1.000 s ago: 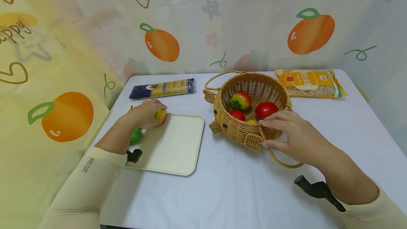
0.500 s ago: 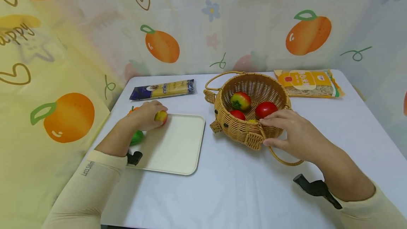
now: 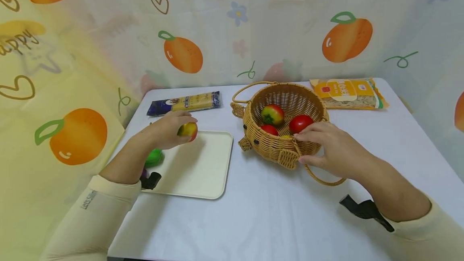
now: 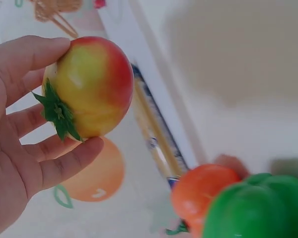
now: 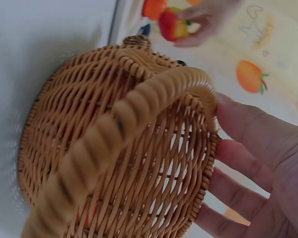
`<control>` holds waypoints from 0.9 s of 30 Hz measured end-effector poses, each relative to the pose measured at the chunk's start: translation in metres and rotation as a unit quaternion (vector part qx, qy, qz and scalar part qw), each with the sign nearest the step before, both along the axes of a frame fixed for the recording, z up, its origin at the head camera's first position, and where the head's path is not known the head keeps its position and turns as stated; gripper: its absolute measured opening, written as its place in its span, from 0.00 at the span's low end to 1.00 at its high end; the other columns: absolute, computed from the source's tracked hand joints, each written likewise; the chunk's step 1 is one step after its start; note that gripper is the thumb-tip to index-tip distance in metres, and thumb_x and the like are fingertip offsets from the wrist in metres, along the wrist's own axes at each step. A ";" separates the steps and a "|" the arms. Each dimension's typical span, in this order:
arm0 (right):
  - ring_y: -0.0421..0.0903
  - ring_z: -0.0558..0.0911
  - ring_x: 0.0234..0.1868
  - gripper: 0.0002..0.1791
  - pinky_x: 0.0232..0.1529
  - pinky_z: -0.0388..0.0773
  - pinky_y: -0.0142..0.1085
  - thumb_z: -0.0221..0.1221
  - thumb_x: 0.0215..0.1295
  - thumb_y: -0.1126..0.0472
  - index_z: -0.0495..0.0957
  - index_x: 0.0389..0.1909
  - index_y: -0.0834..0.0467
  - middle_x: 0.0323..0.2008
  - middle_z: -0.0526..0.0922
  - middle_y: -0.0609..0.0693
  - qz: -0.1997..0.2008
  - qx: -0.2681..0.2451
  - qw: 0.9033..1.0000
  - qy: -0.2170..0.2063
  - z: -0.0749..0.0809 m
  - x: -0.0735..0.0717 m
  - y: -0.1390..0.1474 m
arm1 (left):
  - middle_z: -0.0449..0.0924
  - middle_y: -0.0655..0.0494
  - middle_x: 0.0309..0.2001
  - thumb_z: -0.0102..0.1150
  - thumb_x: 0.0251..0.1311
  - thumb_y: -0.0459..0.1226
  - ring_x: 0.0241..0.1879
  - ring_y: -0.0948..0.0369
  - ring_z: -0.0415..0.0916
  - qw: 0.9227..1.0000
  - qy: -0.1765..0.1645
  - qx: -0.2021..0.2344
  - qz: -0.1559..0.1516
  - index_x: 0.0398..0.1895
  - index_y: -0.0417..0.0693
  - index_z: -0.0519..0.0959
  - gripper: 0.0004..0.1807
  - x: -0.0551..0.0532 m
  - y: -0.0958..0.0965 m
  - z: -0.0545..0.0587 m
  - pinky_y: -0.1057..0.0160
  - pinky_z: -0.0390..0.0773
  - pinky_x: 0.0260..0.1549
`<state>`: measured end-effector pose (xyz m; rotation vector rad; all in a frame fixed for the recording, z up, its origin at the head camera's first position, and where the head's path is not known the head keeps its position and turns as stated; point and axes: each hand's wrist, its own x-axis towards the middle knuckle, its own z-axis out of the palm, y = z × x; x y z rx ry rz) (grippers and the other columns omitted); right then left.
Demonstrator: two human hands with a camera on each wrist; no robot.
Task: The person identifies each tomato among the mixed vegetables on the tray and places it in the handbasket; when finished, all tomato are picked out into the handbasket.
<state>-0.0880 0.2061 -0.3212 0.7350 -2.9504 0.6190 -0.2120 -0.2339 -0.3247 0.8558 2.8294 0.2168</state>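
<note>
My left hand holds a red-and-yellow tomato above the back left of a cream tray. The left wrist view shows the tomato's green leafy top, with thumb and fingertips round its sides. On the tray below lie a green bell pepper and, in that wrist view, an orange pepper-like vegetable. My right hand grips the near right rim of a wicker basket, beside its handle. Inside are a red-green tomato, red fruits and something yellow, mostly hidden.
A blue-and-gold packet lies behind the tray. Behind the basket on the right is an orange bag of dry food. A patterned cloth hangs at the back. Part of a purple object shows beside my left wrist.
My left hand has lifted the tomato off the tray and moved slightly right with it. My right hand keeps its place on the basket rim.
</note>
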 end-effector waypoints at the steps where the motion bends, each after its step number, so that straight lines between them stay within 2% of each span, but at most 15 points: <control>1: 0.58 0.75 0.63 0.28 0.61 0.76 0.60 0.73 0.59 0.51 0.83 0.60 0.55 0.58 0.82 0.54 0.001 0.001 1.000 0.001 0.001 0.000 0.000 | 0.70 0.38 0.68 0.67 0.64 0.39 0.67 0.38 0.65 1.000 0.004 0.000 -0.006 0.66 0.46 0.77 0.27 0.001 0.003 0.003 0.38 0.71 0.65; 7: 0.57 0.75 0.63 0.28 0.62 0.75 0.60 0.74 0.59 0.51 0.83 0.60 0.55 0.57 0.82 0.54 0.008 0.005 1.000 0.007 0.001 -0.001 0.003 | 0.71 0.45 0.67 0.67 0.64 0.40 0.67 0.43 0.66 0.999 0.019 0.011 -0.039 0.66 0.48 0.77 0.27 0.009 0.028 0.023 0.42 0.71 0.65; 17: 0.56 0.75 0.63 0.28 0.62 0.76 0.58 0.73 0.59 0.51 0.83 0.60 0.56 0.57 0.82 0.54 0.013 0.010 1.000 0.012 -0.001 -0.004 0.002 | 0.69 0.44 0.70 0.65 0.66 0.41 0.72 0.43 0.62 0.994 0.047 0.032 -0.096 0.69 0.49 0.75 0.28 0.018 0.073 0.051 0.42 0.63 0.72; 24: 0.56 0.76 0.62 0.28 0.62 0.76 0.57 0.74 0.58 0.52 0.84 0.59 0.56 0.57 0.82 0.54 0.011 0.008 1.000 0.016 -0.002 -0.005 0.003 | 0.70 0.47 0.68 0.64 0.66 0.42 0.68 0.47 0.66 0.986 0.053 0.065 -0.144 0.69 0.51 0.76 0.27 0.018 0.106 0.070 0.46 0.70 0.67; 27: 0.56 0.76 0.63 0.27 0.62 0.76 0.57 0.74 0.58 0.52 0.84 0.58 0.56 0.56 0.82 0.54 0.008 0.008 1.000 0.011 -0.002 -0.005 0.002 | 0.69 0.48 0.70 0.64 0.67 0.42 0.69 0.48 0.65 0.983 0.053 0.072 -0.159 0.69 0.51 0.75 0.28 0.017 0.123 0.076 0.48 0.70 0.68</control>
